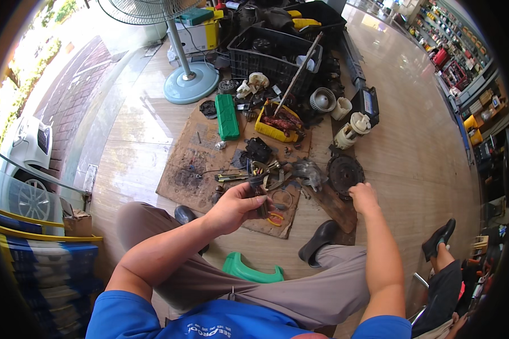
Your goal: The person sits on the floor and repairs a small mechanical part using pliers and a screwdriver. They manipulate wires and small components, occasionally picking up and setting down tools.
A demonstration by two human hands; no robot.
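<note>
Both hands are showing curled fingers: the left hand (237, 208) pinching a dark part (256, 183), the right hand (366, 198) by a disc (344, 173), grip unclear; cardboard (178, 164) is apparently protecting the floor (133, 138).

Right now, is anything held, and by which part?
Left hand: a dark part, held around its lower half. Right hand, beside the round disc: unclear.

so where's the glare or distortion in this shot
In the head view, greenery outside at upper left is washed out; in the head view, glare whitens the tiled floor left of the cardboard; in the head view, the fisheye bends straight edges toward a black rim; in the head view, the dark part in the left hand blends into clutter.
</note>
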